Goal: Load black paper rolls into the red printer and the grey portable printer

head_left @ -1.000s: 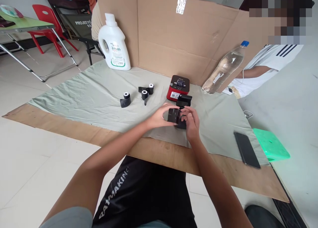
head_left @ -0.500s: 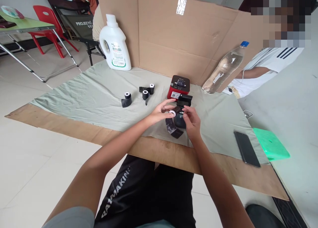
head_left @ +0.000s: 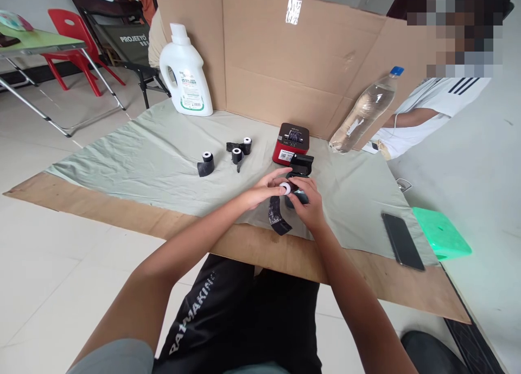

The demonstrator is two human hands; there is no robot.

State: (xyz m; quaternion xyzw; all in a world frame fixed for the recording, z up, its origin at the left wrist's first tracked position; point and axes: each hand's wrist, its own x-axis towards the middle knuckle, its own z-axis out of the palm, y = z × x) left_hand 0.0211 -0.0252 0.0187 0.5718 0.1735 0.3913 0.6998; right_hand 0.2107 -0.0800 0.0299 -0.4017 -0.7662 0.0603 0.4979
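Two-handed hold on a dark roll with a white core, raised above the near part of the cloth-covered surface. The left hand has its grip drawn in to the roll's width, thumb and fingers about the core end. The right hand pinches at the roll's other side, its grip nearly closed; whether it bears on the core or only on the wound strip cannot be told, since the fingers cover the contact. A loose tail hangs from the roll towards the surface's front edge. Beneath and behind the hands stands a black device, its lid raised, with a red-and-black box just beyond. Likely faults: the tail, hanging free, could unwind further or crease if the core turns between the fingertips; a slackened left grip could let the roll drop onto the device.
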